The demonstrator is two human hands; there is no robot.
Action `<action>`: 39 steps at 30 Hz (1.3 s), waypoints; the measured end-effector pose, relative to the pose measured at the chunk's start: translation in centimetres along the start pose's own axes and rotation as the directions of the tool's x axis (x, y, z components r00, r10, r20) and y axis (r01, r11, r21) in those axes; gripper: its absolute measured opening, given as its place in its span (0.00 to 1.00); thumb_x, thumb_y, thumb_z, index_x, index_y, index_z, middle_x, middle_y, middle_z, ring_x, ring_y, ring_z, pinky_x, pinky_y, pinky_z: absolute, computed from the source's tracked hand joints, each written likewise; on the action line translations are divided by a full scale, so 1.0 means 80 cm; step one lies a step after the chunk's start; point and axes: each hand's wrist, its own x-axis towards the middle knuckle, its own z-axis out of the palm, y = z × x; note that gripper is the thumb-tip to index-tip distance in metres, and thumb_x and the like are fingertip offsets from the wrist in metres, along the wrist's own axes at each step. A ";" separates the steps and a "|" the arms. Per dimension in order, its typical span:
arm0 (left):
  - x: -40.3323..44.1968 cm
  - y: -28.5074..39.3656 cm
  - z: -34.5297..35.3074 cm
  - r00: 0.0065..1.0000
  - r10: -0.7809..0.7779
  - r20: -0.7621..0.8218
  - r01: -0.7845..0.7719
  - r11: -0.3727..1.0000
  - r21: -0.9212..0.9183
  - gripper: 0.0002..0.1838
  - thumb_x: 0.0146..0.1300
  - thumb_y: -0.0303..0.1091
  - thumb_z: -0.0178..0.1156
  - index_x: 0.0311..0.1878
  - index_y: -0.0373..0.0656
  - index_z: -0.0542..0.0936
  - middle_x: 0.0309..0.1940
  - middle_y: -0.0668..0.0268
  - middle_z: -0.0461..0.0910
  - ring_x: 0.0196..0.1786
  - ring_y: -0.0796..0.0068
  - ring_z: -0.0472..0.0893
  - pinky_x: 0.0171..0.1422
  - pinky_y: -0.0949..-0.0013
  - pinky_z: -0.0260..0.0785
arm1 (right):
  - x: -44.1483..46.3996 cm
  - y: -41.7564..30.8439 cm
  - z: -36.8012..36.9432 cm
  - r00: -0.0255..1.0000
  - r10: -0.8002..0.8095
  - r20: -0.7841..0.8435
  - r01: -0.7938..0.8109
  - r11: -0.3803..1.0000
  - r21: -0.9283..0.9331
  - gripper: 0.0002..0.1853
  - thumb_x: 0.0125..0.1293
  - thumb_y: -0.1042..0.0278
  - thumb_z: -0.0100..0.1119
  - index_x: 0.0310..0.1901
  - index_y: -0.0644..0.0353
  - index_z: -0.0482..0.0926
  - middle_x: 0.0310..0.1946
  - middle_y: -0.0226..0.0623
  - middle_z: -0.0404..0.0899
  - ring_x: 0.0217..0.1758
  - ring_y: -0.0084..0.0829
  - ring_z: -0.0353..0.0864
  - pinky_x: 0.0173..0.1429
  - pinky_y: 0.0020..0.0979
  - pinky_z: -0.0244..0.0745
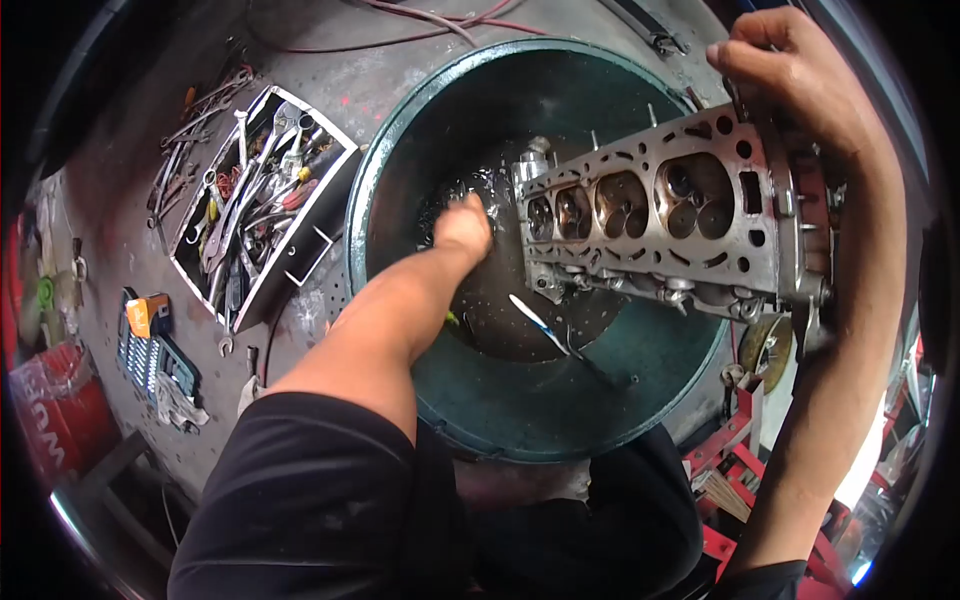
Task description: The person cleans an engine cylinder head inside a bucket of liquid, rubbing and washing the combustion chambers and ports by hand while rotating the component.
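Note:
A metal engine cylinder head [640, 205] leans over the green basin [362, 190], its lower end above the dark liquid [490, 310]. At its raised end, my right hand [775, 55] has its fingers curled in and grips it near the top corner. My left hand [463, 225] reaches down to the liquid inside the basin. Its fingers look closed, and whatever they hold is hidden. Bright ripples surround that hand. A white-and-blue toothbrush-like stick [538, 322] lies in the basin, to the right of my left forearm.
Left of the basin, a white-edged box [350, 150] holds several wrenches and other tools. More wrenches [175, 165] lie on the floor beyond it. A blue socket case [135, 350] carries an orange box [148, 315]. Red hoses [400, 40] cross the floor behind. A red metal frame [740, 440] stands at right.

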 end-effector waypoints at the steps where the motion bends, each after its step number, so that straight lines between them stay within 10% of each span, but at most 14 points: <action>1: -0.012 0.016 0.001 0.976 0.026 0.218 -0.024 1.000 -0.015 0.18 0.68 0.31 0.48 0.59 0.34 0.71 0.57 0.42 0.78 0.56 0.48 0.82 0.62 0.52 0.74 | 0.001 -0.004 0.001 0.996 0.089 -0.012 -0.089 0.996 -0.011 0.14 0.60 0.61 0.63 0.30 0.67 0.83 0.22 0.36 0.81 0.26 0.25 0.80 0.31 0.28 0.74; 5: -0.027 0.068 -0.075 0.873 0.378 0.309 -0.411 0.911 0.044 0.21 0.59 0.29 0.56 0.57 0.38 0.79 0.55 0.52 0.82 0.59 0.58 0.81 0.65 0.60 0.72 | -0.014 -0.004 -0.002 0.985 -0.071 -0.156 0.056 0.994 -0.096 0.14 0.60 0.63 0.63 0.29 0.69 0.83 0.23 0.38 0.83 0.25 0.27 0.82 0.29 0.28 0.75; 7: -0.042 0.061 -0.118 0.914 0.403 0.041 -0.371 0.873 -0.316 0.18 0.63 0.28 0.56 0.56 0.41 0.80 0.50 0.48 0.83 0.57 0.53 0.81 0.65 0.58 0.72 | 0.000 -0.016 -0.014 0.961 0.277 -0.007 -0.276 0.961 0.021 0.14 0.61 0.63 0.62 0.30 0.68 0.84 0.24 0.39 0.83 0.25 0.27 0.82 0.29 0.29 0.76; 8: -0.053 0.060 -0.128 0.902 0.419 -0.105 -0.392 0.689 -0.609 0.13 0.67 0.28 0.57 0.53 0.40 0.80 0.39 0.49 0.84 0.42 0.54 0.85 0.48 0.59 0.74 | 0.003 -0.014 -0.018 0.920 0.389 0.046 -0.391 0.919 0.048 0.14 0.61 0.63 0.62 0.31 0.68 0.84 0.24 0.39 0.83 0.25 0.27 0.82 0.30 0.29 0.77; 10: -0.103 0.081 -0.174 0.845 0.420 -0.330 -0.534 0.701 -0.473 0.09 0.68 0.32 0.59 0.45 0.37 0.79 0.32 0.54 0.81 0.36 0.56 0.83 0.43 0.59 0.74 | 0.000 0.003 -0.024 0.965 0.221 0.144 -0.239 0.963 0.122 0.14 0.62 0.63 0.62 0.33 0.68 0.84 0.25 0.39 0.84 0.26 0.28 0.83 0.31 0.29 0.77; 12: -0.104 0.092 -0.160 0.448 0.594 -0.668 -0.848 0.520 -0.107 0.10 0.66 0.35 0.63 0.41 0.37 0.79 0.32 0.57 0.80 0.37 0.57 0.82 0.40 0.57 0.75 | -0.004 0.007 -0.031 0.970 0.100 0.224 -0.149 0.964 0.218 0.14 0.63 0.62 0.62 0.35 0.68 0.85 0.26 0.39 0.85 0.27 0.28 0.83 0.32 0.29 0.78; 15: -0.085 0.125 -0.150 0.139 0.604 -0.785 -0.909 0.392 0.141 0.09 0.58 0.33 0.67 0.35 0.40 0.76 0.30 0.60 0.76 0.35 0.59 0.80 0.36 0.59 0.74 | -0.004 0.006 -0.024 0.975 0.170 0.140 -0.192 0.968 0.163 0.14 0.63 0.62 0.63 0.34 0.69 0.85 0.26 0.39 0.85 0.28 0.28 0.83 0.32 0.29 0.78; 19: -0.064 0.145 -0.159 -0.015 0.723 -0.691 -0.889 0.307 0.341 0.12 0.43 0.29 0.64 0.29 0.45 0.71 0.25 0.65 0.67 0.30 0.64 0.74 0.32 0.64 0.71 | 0.001 0.012 -0.022 0.984 0.070 0.165 -0.100 0.978 0.182 0.14 0.62 0.62 0.63 0.34 0.69 0.85 0.27 0.39 0.85 0.28 0.28 0.83 0.33 0.29 0.78; 22: -0.054 0.125 -0.143 0.090 0.760 -0.643 -0.818 0.425 0.388 0.08 0.48 0.34 0.61 0.32 0.46 0.74 0.28 0.66 0.70 0.33 0.66 0.76 0.34 0.65 0.71 | -0.002 0.011 -0.010 0.979 0.172 0.112 -0.186 0.974 0.129 0.14 0.62 0.62 0.64 0.33 0.69 0.84 0.26 0.40 0.85 0.28 0.27 0.83 0.33 0.29 0.77; 25: -0.050 0.134 -0.156 0.038 0.766 -0.642 -0.842 0.371 0.392 0.10 0.45 0.33 0.61 0.32 0.46 0.73 0.27 0.65 0.70 0.32 0.65 0.75 0.34 0.64 0.71 | -0.013 0.015 -0.004 0.975 -0.125 -0.186 0.113 0.991 -0.074 0.14 0.61 0.63 0.63 0.34 0.69 0.84 0.26 0.40 0.85 0.28 0.28 0.83 0.34 0.28 0.78; 28: -0.052 0.136 -0.167 0.001 0.758 -0.653 -0.878 0.313 0.362 0.11 0.43 0.30 0.62 0.31 0.44 0.72 0.27 0.64 0.71 0.32 0.62 0.76 0.33 0.62 0.72 | -0.001 0.017 -0.022 0.957 0.143 0.252 -0.192 0.965 0.181 0.15 0.61 0.62 0.63 0.36 0.70 0.85 0.28 0.40 0.85 0.29 0.28 0.84 0.34 0.28 0.78; 33: -0.062 0.145 -0.168 0.107 0.736 -0.669 -0.865 0.401 0.302 0.13 0.41 0.27 0.64 0.32 0.44 0.72 0.26 0.64 0.69 0.33 0.62 0.77 0.33 0.60 0.73 | 0.004 -0.015 -0.019 0.933 0.348 0.095 -0.351 0.936 0.025 0.14 0.62 0.63 0.62 0.36 0.70 0.85 0.28 0.40 0.85 0.28 0.29 0.84 0.33 0.29 0.78; 36: -0.067 0.134 -0.156 0.053 0.716 -0.696 -0.893 0.346 0.287 0.13 0.43 0.27 0.64 0.32 0.45 0.72 0.26 0.63 0.69 0.32 0.61 0.77 0.32 0.60 0.73 | -0.011 0.024 -0.023 0.964 0.013 0.266 -0.091 0.955 0.284 0.15 0.61 0.62 0.62 0.37 0.70 0.85 0.28 0.40 0.85 0.29 0.29 0.84 0.34 0.29 0.79; 39: -0.063 0.141 -0.161 0.097 0.706 -0.702 -0.886 0.383 0.262 0.14 0.42 0.27 0.65 0.33 0.43 0.71 0.26 0.62 0.69 0.31 0.59 0.75 0.31 0.59 0.70 | -0.012 0.037 -0.015 0.987 -0.135 -0.091 0.141 0.988 0.069 0.15 0.61 0.62 0.63 0.35 0.70 0.84 0.26 0.40 0.84 0.27 0.29 0.83 0.32 0.29 0.78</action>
